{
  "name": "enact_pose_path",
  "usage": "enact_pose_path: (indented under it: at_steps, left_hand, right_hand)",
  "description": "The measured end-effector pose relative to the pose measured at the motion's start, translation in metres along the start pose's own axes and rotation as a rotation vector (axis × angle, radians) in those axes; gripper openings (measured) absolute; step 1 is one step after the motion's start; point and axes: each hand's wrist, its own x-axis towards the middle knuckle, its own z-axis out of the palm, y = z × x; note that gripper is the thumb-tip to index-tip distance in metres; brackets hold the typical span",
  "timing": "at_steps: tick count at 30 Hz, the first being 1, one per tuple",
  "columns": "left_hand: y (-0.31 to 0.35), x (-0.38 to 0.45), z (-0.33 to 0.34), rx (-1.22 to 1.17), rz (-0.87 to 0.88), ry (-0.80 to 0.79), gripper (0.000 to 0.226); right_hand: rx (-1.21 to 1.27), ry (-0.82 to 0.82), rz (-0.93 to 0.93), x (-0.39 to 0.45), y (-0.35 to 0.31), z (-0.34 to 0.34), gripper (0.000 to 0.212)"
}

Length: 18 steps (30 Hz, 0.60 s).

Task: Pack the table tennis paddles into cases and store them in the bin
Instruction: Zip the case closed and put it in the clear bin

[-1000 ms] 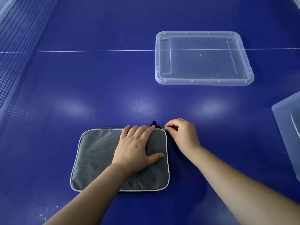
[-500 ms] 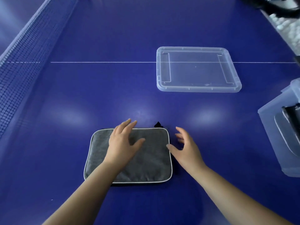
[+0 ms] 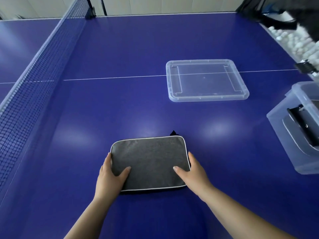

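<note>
A grey zipped paddle case [image 3: 150, 159] with white piping lies flat on the blue table in front of me. My left hand [image 3: 110, 176] grips its left edge, thumb on top and fingers along the side. My right hand [image 3: 193, 173] grips its right edge the same way. A small black zipper tab [image 3: 173, 133] sticks out at the far right corner. The clear plastic bin [image 3: 283, 125] stands at the right edge of view, and another grey case [image 3: 300, 131] with a black part lies inside it.
The bin's clear lid [image 3: 172, 83] lies flat on the table beyond the case. The table tennis net [image 3: 34, 80] runs along the left. White balls [image 3: 291, 42] lie in a tray at the far right, past the table edge.
My right hand has let go of the zipper tab at the case's far corner. Both hands have moved to the case's two side edges and taken hold. The view has tilted up.
</note>
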Motion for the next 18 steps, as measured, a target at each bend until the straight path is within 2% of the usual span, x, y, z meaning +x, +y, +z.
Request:
enact_pose_path:
  at_steps: [2, 9, 18]
  left_hand:
    - [-0.001, 0.001, -0.003, -0.017, -0.018, -0.020, 0.091]
    - [-0.001, 0.000, -0.011, -0.081, -0.051, -0.092, 0.095]
    - [0.023, -0.011, -0.004, -0.120, 0.076, -0.126, 0.089]
  right_hand:
    - [0.015, 0.016, 0.004, -0.001, -0.002, -0.001, 0.040]
    - [0.139, 0.045, 0.042, 0.001, -0.002, -0.011, 0.069]
    - [0.214, 0.084, 0.004, -0.013, 0.002, -0.036, 0.069]
